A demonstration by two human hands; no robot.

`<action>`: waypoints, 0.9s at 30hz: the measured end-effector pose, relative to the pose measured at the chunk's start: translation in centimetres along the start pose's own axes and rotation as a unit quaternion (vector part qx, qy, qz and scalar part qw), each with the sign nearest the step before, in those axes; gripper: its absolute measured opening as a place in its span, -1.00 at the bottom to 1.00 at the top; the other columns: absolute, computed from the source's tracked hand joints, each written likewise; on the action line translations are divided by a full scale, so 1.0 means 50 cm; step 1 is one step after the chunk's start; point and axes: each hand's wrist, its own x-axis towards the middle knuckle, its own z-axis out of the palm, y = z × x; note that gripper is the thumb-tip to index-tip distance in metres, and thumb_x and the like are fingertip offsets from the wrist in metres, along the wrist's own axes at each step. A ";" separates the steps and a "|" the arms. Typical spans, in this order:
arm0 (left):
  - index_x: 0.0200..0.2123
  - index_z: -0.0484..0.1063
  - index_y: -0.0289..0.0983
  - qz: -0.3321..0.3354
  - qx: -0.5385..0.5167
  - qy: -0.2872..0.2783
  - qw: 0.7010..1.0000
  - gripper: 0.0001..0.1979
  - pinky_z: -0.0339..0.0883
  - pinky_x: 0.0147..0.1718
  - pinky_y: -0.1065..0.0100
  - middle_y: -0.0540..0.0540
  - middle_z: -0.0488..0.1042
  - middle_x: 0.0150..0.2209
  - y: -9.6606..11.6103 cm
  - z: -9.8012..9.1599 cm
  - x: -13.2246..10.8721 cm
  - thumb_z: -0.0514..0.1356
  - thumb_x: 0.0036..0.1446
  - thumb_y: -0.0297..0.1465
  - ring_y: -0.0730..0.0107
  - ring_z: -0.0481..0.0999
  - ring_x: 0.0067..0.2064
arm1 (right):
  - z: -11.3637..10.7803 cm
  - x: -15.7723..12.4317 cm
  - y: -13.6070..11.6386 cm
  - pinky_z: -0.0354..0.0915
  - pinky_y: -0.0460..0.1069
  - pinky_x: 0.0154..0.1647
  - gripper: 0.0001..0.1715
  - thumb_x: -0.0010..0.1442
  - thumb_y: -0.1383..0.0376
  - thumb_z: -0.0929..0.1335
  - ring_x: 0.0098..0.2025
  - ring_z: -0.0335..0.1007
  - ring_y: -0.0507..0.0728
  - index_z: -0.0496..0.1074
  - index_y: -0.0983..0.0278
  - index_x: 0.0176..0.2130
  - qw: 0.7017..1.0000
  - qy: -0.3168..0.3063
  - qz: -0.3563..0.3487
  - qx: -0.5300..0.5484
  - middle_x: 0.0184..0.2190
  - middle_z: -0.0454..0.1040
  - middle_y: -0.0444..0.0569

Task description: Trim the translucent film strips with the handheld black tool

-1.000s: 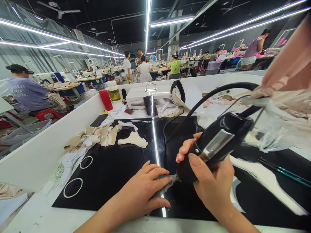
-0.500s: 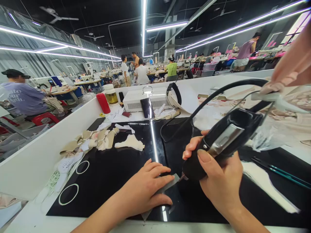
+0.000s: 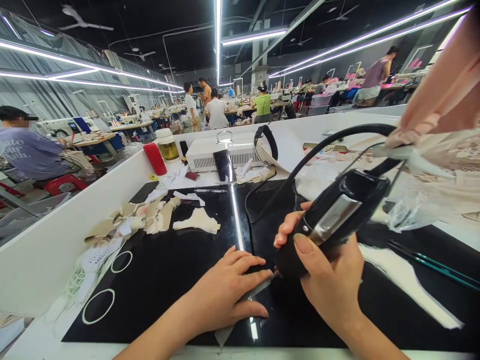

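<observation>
My left hand (image 3: 227, 287) lies flat on the glossy black work surface (image 3: 165, 290), fingers stretched out over a thin greyish translucent piece (image 3: 224, 336). Most of that piece is covered by the hand. My right hand (image 3: 333, 280) wraps round a black corded hand tool (image 3: 348, 200) with a silver metal lever on its side. The tool leans down to the left, its narrow tip beside my left fingertips at the piece's edge; exact contact cannot be made out. Its cable (image 3: 326, 142) arches away behind, and a tied strip of pink cloth (image 3: 431, 100) hangs at its upper end.
Cream fabric pieces (image 3: 197, 221) and beige scraps (image 3: 159, 217) lie at the back left, near two white rings (image 3: 98, 306). To the right are a stack of white pieces (image 3: 408, 280) and teal tweezers (image 3: 442, 267). A white vented box (image 3: 225, 152) stands behind, with low white walls around.
The view has shifted slightly, and the tool with my right hand appears a little farther left, closer to my left fingers. My left hand stays flat on the thin piece.
</observation>
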 end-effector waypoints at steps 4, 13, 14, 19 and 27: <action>0.37 0.31 -0.13 0.002 0.002 0.005 1.000 -0.36 -0.05 0.43 -0.20 -0.18 0.34 0.35 0.001 0.002 0.000 0.26 0.32 -0.03 0.01 0.27 0.38 | 0.001 -0.001 -0.002 0.46 0.01 -0.33 -0.70 0.22 0.17 0.53 -0.38 0.49 0.07 0.43 0.05 -0.09 1.000 -0.003 -0.001 -0.022 -0.29 0.53 -0.20; 0.32 0.38 -0.13 0.011 0.010 0.025 1.000 -0.40 0.04 0.41 -0.17 -0.20 0.37 0.32 -0.002 0.007 0.000 0.29 0.30 -0.04 0.01 0.32 0.33 | 0.017 -0.011 -0.011 0.48 -0.01 -0.30 -0.59 0.22 0.11 0.55 -0.38 0.47 0.05 0.42 0.04 0.00 0.999 -0.014 0.019 0.029 -0.30 0.52 -0.20; 0.31 0.39 -0.12 0.012 0.008 0.025 1.000 -0.41 0.04 0.41 -0.14 -0.18 0.38 0.31 -0.002 0.007 0.000 0.30 0.29 -0.05 0.03 0.33 0.33 | 0.019 -0.013 -0.011 0.48 -0.01 -0.30 -0.60 0.23 0.11 0.54 -0.37 0.48 0.05 0.42 0.04 -0.01 0.999 -0.022 0.021 0.034 -0.29 0.52 -0.20; 0.27 0.42 -0.10 0.012 -0.001 0.026 1.000 -0.45 0.06 0.42 -0.07 -0.14 0.37 0.31 -0.001 0.005 0.001 0.33 0.28 -0.08 0.06 0.30 0.34 | 0.026 -0.022 -0.008 0.49 -0.02 -0.31 -0.63 0.25 0.14 0.53 -0.37 0.48 0.04 0.41 0.05 0.00 0.998 -0.038 0.018 0.045 -0.29 0.52 -0.19; 0.33 0.36 -0.03 0.019 -0.010 0.037 0.999 -0.40 0.07 0.40 -0.09 -0.14 0.38 0.31 0.000 0.006 0.003 0.33 0.28 -0.09 0.03 0.30 0.34 | 0.030 -0.022 -0.009 0.50 -0.01 -0.34 -0.70 0.26 0.27 0.49 -0.41 0.49 0.05 0.42 0.05 -0.04 0.999 -0.032 0.012 0.008 -0.31 0.55 -0.19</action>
